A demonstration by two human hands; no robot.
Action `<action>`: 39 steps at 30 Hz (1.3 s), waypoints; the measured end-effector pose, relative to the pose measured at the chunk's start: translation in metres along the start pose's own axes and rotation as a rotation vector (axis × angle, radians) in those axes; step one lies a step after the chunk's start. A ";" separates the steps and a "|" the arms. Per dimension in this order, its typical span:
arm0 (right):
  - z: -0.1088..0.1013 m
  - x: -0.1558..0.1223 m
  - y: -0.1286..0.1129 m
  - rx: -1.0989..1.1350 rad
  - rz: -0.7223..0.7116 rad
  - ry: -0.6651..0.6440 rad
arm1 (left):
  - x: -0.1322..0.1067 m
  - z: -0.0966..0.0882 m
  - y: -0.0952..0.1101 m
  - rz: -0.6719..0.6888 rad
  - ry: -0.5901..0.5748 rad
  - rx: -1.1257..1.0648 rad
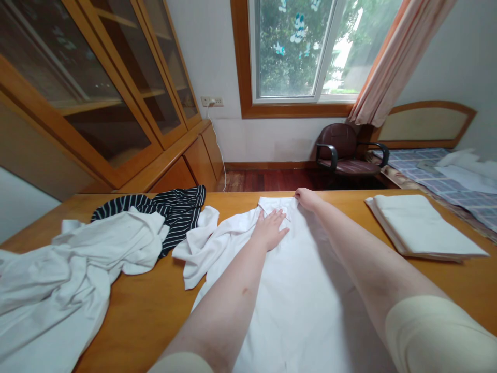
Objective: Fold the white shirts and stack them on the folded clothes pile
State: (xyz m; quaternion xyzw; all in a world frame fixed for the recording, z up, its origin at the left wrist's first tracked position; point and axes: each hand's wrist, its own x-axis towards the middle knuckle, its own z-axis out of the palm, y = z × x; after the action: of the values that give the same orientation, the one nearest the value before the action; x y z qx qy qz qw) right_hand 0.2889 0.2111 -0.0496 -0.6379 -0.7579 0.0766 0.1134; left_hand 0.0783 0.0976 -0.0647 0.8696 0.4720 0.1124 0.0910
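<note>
- Work surface: a wooden table (132, 316) spans the view; its far edge runs nearly level, just beyond the garment's far end, with floor visible past it.
- Principal object: a white garment (303, 290) lies spread at the middle of the table, its near part passing out of view at the bottom.
- Lateral room: on the left, a strip of wood separates the garment's body from a crumpled white cloth (89, 254); a black-and-white striped garment (182, 207) lies by that cloth, near the far edge. On the right, a wider band of wood lies between the right forearm and a folded white cloth (423, 223).
- Orientation: the long axis runs from the wearer toward the far edge; the narrower end points away, and a loose sleeve (202, 254) splays leftward.
- Left hand (272, 229): palm down, fingers spread, resting flat on the fabric near the far end, gripping nothing visible.
- Right hand (306, 199): fingers bent and closed on the garment's far right corner, beside the table edge; the thumb's placement cannot be told.
</note>
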 end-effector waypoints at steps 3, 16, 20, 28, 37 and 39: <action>0.002 0.003 -0.007 0.052 0.037 0.016 | 0.000 0.001 -0.001 0.005 0.001 0.003; -0.021 -0.006 -0.004 0.371 0.161 -0.267 | 0.000 0.002 -0.001 -0.002 -0.011 0.019; -0.019 -0.010 -0.005 0.375 0.165 -0.235 | 0.000 0.003 -0.001 -0.003 -0.003 0.028; 0.004 -0.010 -0.008 0.212 0.301 0.000 | 0.000 0.003 -0.001 -0.022 0.006 0.021; 0.000 -0.049 -0.019 -0.047 -0.055 0.241 | 0.002 0.004 -0.001 -0.020 0.004 0.007; 0.007 -0.062 -0.027 -0.082 -0.095 0.134 | 0.002 0.004 -0.001 -0.021 0.003 0.009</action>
State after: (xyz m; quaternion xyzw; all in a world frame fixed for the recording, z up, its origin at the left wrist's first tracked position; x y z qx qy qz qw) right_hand 0.2711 0.1456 -0.0541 -0.6090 -0.7805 -0.0029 0.1411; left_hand 0.0794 0.0998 -0.0684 0.8649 0.4817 0.1105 0.0876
